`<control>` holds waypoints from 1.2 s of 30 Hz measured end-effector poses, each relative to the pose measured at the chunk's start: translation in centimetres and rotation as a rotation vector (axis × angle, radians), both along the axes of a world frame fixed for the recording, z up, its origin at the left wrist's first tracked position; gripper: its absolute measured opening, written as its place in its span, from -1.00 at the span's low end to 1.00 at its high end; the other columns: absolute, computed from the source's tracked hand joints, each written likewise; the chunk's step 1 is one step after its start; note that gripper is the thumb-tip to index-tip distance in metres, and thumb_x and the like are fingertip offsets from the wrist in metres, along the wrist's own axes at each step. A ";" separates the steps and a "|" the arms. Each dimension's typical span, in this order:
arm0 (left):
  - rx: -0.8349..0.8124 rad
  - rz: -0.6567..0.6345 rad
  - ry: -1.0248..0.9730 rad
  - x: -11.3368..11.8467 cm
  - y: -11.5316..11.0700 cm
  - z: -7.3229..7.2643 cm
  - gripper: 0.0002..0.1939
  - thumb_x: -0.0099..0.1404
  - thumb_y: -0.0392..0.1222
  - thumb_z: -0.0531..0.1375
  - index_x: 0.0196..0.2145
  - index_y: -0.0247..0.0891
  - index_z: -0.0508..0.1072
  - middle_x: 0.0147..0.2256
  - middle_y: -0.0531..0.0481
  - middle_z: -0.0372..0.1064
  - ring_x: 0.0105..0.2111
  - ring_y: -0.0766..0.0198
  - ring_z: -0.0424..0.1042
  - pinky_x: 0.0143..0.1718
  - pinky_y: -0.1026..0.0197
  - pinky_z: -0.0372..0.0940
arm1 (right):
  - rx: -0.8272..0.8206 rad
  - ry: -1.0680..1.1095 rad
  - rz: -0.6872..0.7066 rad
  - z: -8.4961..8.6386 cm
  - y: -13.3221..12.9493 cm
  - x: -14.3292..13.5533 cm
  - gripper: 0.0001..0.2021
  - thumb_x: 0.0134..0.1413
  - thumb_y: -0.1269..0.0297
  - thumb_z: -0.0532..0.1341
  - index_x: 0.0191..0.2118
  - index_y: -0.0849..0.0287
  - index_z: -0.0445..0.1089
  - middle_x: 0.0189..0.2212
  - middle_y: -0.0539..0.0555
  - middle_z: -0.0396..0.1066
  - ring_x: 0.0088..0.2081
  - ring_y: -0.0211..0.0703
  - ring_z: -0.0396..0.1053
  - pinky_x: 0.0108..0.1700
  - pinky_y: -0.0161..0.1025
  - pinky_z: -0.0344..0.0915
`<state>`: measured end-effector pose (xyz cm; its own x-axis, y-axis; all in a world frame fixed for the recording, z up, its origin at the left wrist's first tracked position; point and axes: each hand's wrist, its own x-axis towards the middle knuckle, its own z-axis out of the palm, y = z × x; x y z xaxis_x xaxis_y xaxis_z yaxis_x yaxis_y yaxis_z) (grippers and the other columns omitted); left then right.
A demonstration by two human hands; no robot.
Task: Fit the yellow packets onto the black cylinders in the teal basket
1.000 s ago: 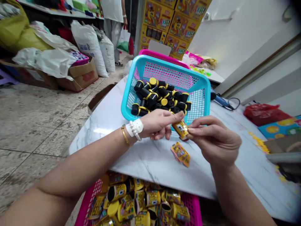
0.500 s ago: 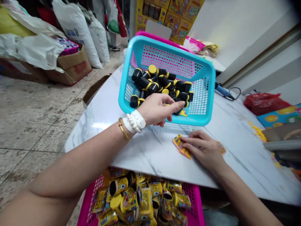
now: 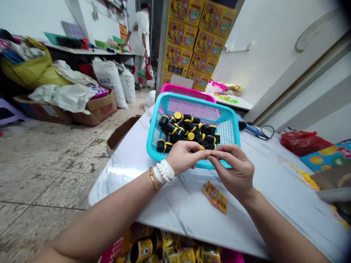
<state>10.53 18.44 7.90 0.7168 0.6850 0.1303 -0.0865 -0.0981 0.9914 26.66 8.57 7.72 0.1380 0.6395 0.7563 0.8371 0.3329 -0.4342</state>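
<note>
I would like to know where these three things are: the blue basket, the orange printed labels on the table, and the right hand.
Blue basket (image 3: 154, 126): head view, left rim.
Orange printed labels (image 3: 215, 196): head view, middle of the top one.
Right hand (image 3: 238, 171): head view, middle of the hand.

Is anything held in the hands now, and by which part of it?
It cannot be told: the left hand and the right hand meet by the blue basket, and anything pinched there is too hidden to recognise.
</note>
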 end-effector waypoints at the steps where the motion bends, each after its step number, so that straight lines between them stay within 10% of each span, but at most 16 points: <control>1: 0.003 0.040 -0.028 0.0 0.2 -0.2 -0.67 0.16 0.05 0.28 -0.48 -0.32 0.50 -0.68 0.15 0.20 -0.69 0.46 0.15 -0.63 0.34 0.05 | -0.064 0.121 0.031 0.1 0.7 -0.3 -0.78 0.06 0.26 0.36 -0.13 0.06 0.54 -0.28 0.07 0.44 -0.32 -0.18 0.41 -0.25 -0.18 0.42; 5: 0.096 0.148 -0.043 0.4 0.8 -1.0 -0.73 0.16 -0.05 0.28 -0.52 -0.32 0.51 -0.62 0.09 0.31 -0.61 0.43 0.19 -0.55 0.32 0.10 | -0.463 0.657 0.216 -0.6 2.7 -0.7 -0.68 0.07 0.01 0.31 -0.27 0.20 0.50 -0.49 0.04 0.43 -0.51 -0.25 0.35 -0.50 -0.30 0.31; 9: 0.171 0.373 0.006 0.6 0.1 -1.1 -0.73 0.19 -0.04 0.25 -0.50 -0.32 0.50 -0.54 0.04 0.38 -0.53 0.37 0.28 -0.49 0.32 0.15 | -0.380 0.803 0.119 -2.0 3.2 -0.3 -0.62 0.07 -0.02 0.31 -0.52 0.20 0.35 -0.69 -0.10 0.23 -0.64 -0.38 0.10 -0.62 -0.39 0.04; 16: 0.188 0.384 -0.084 0.3 -2.0 -0.2 -0.70 0.28 0.00 0.20 -0.46 -0.29 0.50 -0.53 0.04 0.39 -0.54 0.38 0.27 -0.49 0.32 0.19 | -0.225 0.579 -0.092 -2.1 2.1 -0.8 -0.55 0.16 -0.04 0.22 -0.60 0.17 0.26 -0.70 -0.09 0.15 -0.62 -0.34 0.06 -0.58 -0.32 0.02; 36: 0.268 0.410 -0.055 0.6 -2.3 -0.4 -0.86 0.18 -0.13 0.32 -0.36 -0.25 0.62 -0.40 -0.05 0.46 -0.45 0.32 0.37 -0.40 0.26 0.29 | -0.087 0.277 -0.126 -2.1 0.9 -0.7 -0.67 0.24 0.13 0.18 -0.51 0.17 0.38 -0.63 -0.04 0.29 -0.57 -0.27 0.23 -0.49 -0.30 0.18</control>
<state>11.09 16.16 7.54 0.3827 0.8463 0.3706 -0.0390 -0.3859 0.9217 25.97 9.51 5.59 0.4130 0.6648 0.6225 0.7155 0.1861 -0.6734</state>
